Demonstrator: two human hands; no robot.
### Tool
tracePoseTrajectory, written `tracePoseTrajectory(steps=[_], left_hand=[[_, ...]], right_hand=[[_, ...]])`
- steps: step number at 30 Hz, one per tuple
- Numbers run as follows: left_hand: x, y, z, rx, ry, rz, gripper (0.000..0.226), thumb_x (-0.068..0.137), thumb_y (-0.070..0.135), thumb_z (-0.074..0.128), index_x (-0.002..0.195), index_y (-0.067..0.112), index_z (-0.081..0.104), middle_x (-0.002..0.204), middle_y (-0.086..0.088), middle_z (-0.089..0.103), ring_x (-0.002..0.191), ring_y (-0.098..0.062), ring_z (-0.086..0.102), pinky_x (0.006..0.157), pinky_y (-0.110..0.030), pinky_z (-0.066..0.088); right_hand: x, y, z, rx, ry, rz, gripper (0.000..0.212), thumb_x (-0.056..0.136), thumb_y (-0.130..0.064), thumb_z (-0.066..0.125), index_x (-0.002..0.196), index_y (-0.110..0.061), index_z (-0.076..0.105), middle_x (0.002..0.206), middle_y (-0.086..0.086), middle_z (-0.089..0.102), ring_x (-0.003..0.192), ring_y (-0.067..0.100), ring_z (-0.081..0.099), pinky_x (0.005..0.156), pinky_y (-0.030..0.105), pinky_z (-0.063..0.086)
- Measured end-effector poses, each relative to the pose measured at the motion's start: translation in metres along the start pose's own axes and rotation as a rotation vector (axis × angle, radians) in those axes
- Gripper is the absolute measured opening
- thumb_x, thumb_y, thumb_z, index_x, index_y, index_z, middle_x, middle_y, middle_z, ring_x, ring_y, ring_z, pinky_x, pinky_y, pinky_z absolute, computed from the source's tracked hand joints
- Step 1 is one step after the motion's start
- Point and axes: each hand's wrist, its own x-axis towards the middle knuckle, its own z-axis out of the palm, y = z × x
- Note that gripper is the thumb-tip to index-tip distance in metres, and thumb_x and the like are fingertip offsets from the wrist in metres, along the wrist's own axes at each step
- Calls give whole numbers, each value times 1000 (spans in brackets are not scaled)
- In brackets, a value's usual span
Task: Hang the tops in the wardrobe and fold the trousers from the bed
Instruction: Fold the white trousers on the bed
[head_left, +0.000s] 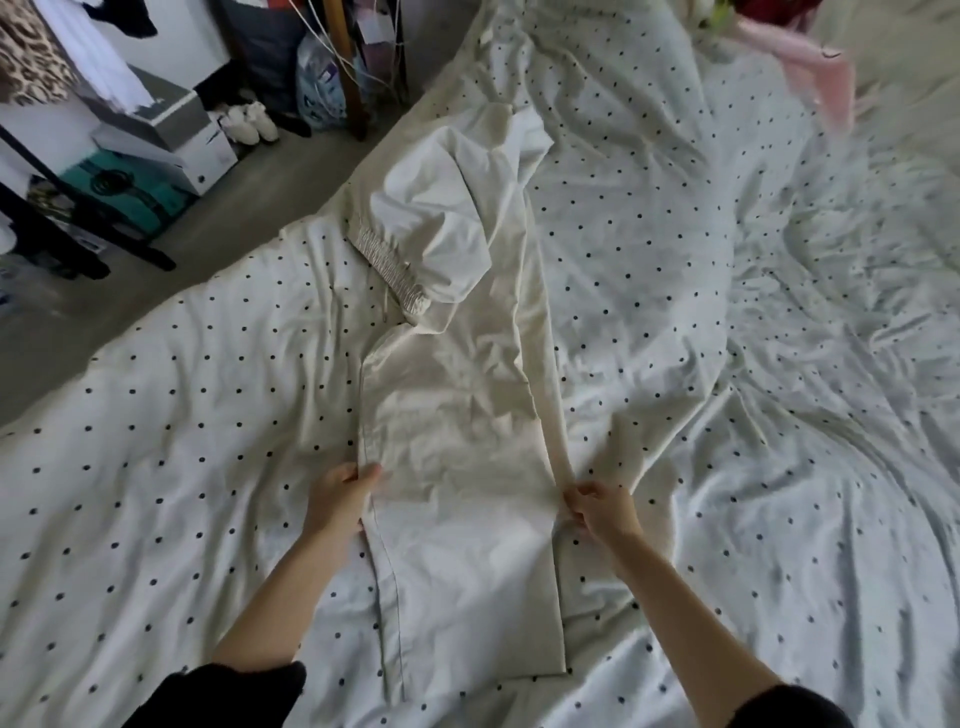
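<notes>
Cream trousers (457, 415) lie lengthwise on the polka-dot duvet (182, 441), legs stacked and hems toward me. The elastic waistband (392, 273) is folded back over the upper part, far from me. My left hand (340, 496) grips the left edge of the legs about halfway along, thumb on top. My right hand (600, 509) pinches the right edge at the same height. A pink garment (810, 73) lies at the far right of the bed, blurred.
A clothes rail with hanging garments (67, 57) stands on the grey floor (291, 171) at the upper left, with stacked boxes (156, 140) under it. White shoes (249, 122) and bags sit near a wooden post (348, 67). The bed's edge runs diagonally.
</notes>
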Motion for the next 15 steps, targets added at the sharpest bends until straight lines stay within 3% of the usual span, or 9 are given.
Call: tracePoseTrajectory(steps=[3, 6, 8, 10, 12, 15], left_hand=[[-17, -4, -6, 17, -44, 22, 27, 90, 24, 61, 70, 8, 52, 63, -6, 45, 61, -19, 44, 60, -29, 38], [-38, -22, -3, 130, -129, -63, 27, 85, 34, 66, 96, 10, 59, 92, -7, 59, 80, -19, 55, 69, -31, 48], [-52, -38, 0, 290, -191, -118, 35, 81, 40, 70, 97, 10, 57, 102, -7, 59, 91, -20, 56, 77, -30, 44], [-64, -50, 0, 323, -282, -102, 28, 80, 33, 73, 94, 11, 63, 97, 1, 64, 101, -20, 60, 77, -26, 44], [-73, -48, -4, 258, -338, -45, 12, 80, 23, 73, 84, 12, 70, 86, 2, 71, 98, -21, 65, 72, -25, 49], [-87, -26, -14, 125, -328, 6, 15, 78, 20, 73, 89, 10, 70, 88, -3, 74, 94, -25, 68, 85, -35, 51]], right_hand=[[-27, 41, -17, -12, -13, 23, 4, 88, -7, 62, 86, -5, 64, 64, 4, 62, 55, 16, 58, 53, 25, 50], [-42, 57, -25, 11, -26, 1, 6, 88, -3, 62, 83, -6, 64, 66, 6, 64, 47, 10, 60, 44, 21, 48], [-49, 61, -26, 38, -36, -1, 8, 88, -3, 61, 82, -7, 63, 65, 6, 62, 48, 13, 56, 47, 23, 48], [-53, 65, -27, 81, -39, 0, 11, 88, -1, 60, 79, -7, 62, 64, 6, 60, 51, 15, 52, 50, 25, 46], [-56, 66, -32, 113, -23, -14, 15, 88, -1, 60, 75, -8, 61, 63, 6, 59, 52, 16, 52, 49, 23, 47], [-64, 66, -48, 113, 24, -59, 14, 88, -1, 60, 75, -7, 60, 61, 5, 58, 51, 15, 54, 48, 23, 47]])
